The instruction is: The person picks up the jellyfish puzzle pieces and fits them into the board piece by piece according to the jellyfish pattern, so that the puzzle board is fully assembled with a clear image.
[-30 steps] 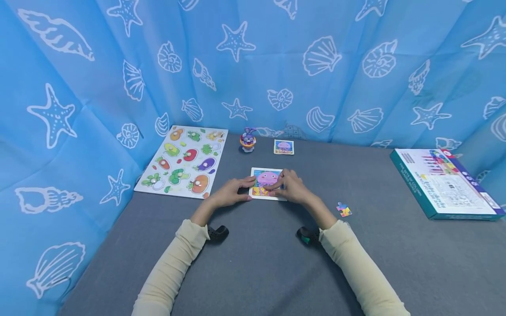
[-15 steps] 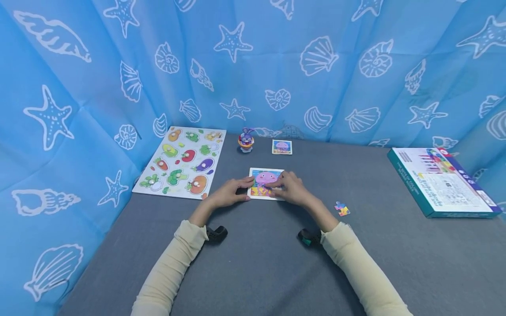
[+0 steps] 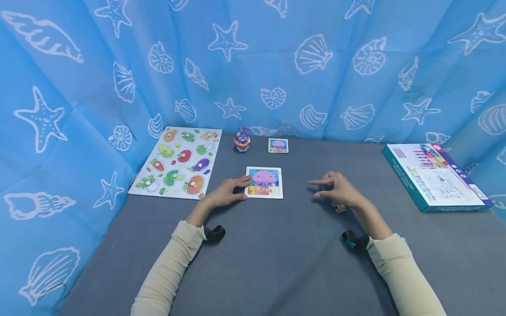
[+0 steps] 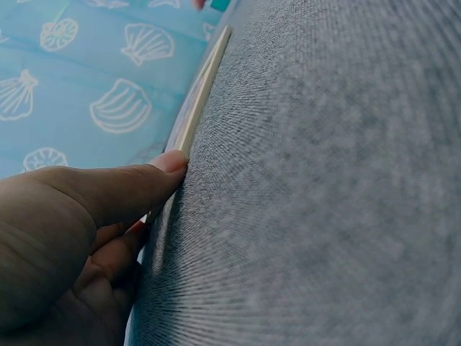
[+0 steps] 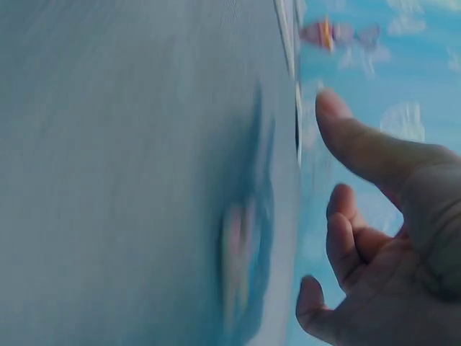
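Observation:
A small jigsaw puzzle (image 3: 264, 177) with a pink jellyfish picture and white border lies flat on the grey table; its lower right corner shows bare pale backing. My left hand (image 3: 224, 193) holds its left edge between thumb and fingers. In the left wrist view the thumb presses the puzzle's edge (image 4: 206, 94). To the right, my right hand (image 3: 341, 189) hovers with fingers extended and nothing in its grasp. Partly hidden beneath it lies a loose puzzle piece (image 3: 339, 208), yellow and purple. The right wrist view shows that piece (image 5: 236, 245) blurred, below the spread fingers.
A small jellyfish picture card (image 3: 278, 145) and a purple rabbit figurine (image 3: 242, 140) stand at the back. At left lies a vegetable peg board (image 3: 170, 163), at right a flat game box (image 3: 439, 177). A blue seashell curtain (image 3: 253, 66) hangs behind the table.
My right hand has left the puzzle and moved right, over the loose piece. The puzzle's lower right corner is now uncovered. My left hand stays at the puzzle's left edge.

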Motion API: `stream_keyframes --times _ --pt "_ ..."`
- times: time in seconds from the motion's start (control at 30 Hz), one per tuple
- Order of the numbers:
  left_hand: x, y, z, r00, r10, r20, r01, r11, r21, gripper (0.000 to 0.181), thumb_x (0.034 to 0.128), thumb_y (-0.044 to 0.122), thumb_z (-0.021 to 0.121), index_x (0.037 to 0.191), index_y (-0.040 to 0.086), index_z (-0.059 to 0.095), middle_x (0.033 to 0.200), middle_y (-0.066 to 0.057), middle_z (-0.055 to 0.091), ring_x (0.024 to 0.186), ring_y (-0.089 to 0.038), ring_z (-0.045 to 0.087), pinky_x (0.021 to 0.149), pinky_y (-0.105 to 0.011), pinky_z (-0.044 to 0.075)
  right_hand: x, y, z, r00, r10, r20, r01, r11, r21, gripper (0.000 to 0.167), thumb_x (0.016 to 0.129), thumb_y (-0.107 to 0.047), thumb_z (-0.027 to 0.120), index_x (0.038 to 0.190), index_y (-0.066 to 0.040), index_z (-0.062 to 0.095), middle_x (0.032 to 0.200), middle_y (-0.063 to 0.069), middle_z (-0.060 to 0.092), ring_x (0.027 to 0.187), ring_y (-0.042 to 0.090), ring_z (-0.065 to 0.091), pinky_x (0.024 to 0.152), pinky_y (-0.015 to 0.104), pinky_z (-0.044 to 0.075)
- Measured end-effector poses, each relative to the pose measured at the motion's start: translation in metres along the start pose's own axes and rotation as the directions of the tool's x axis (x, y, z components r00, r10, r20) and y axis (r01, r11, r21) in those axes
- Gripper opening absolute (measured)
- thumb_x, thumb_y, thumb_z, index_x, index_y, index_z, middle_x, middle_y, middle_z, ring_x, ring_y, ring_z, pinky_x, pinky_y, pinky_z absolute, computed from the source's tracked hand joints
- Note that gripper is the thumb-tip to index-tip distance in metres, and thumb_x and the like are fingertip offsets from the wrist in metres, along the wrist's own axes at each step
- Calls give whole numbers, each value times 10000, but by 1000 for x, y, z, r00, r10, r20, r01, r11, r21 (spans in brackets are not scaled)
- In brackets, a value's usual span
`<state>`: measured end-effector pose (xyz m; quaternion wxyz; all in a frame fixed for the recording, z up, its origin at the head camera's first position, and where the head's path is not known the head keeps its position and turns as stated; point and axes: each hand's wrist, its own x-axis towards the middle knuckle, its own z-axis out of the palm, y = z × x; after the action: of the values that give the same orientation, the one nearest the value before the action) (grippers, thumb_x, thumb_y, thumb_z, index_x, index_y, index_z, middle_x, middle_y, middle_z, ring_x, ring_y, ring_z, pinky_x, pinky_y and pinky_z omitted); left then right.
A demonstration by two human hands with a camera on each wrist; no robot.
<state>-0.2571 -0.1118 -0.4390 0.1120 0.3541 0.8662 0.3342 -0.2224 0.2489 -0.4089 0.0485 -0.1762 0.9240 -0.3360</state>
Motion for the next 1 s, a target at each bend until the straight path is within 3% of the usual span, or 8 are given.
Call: stream_keyframes --times 0.13,0.37,0.53,0.8,1.0 --pt "-2 0 -2 1000 1 -4 -1 1000 1 565 861 167 638 1356 5 417 1477 -100 323 1382 -274 258 1118 -525 168 -23 20 -17 997 72 34 -72 997 -2 394 757 -177 746 1114 -28 669 840 125 500 706 162 352 596 256 322" --pt "-1 -2 -1 1000 5 2 -5 1000 5 562 868 179 631 1360 12 415 1478 -94 322 1381 -270 261 1112 -516 195 -47 37 -25 997 81 0 -81 994 -72 362 738 -216 764 1018 6 704 798 96 517 668 109 351 569 241 301" --pt "0 -2 -1 1000 2 1 -2 1000 -2 565 866 175 632 1361 15 413 1479 -91 323 1382 -271 257 1114 -521 184 -51 37 -24 997 76 5 -75 990 -118 450 686 -328 795 1055 -85 711 797 63 519 690 132 363 564 243 282" --pt "1 -3 -1 1000 -3 11 3 1000 -8 569 869 185 629 1367 25 406 1482 -83 317 1385 -262 253 1118 -512 185 -55 47 -26 997 5 75 -4 1000 -11 351 752 -166 747 1080 -53 692 831 56 494 730 151 349 606 248 270" --pt "1 -4 0 1000 -20 16 21 1000 -18 567 873 197 625 1372 40 405 1488 -65 309 1390 -257 241 1125 -524 147 -54 51 -25 998 37 51 -35 999 -29 326 751 -211 752 1046 -78 710 830 47 457 770 150 343 645 248 249"
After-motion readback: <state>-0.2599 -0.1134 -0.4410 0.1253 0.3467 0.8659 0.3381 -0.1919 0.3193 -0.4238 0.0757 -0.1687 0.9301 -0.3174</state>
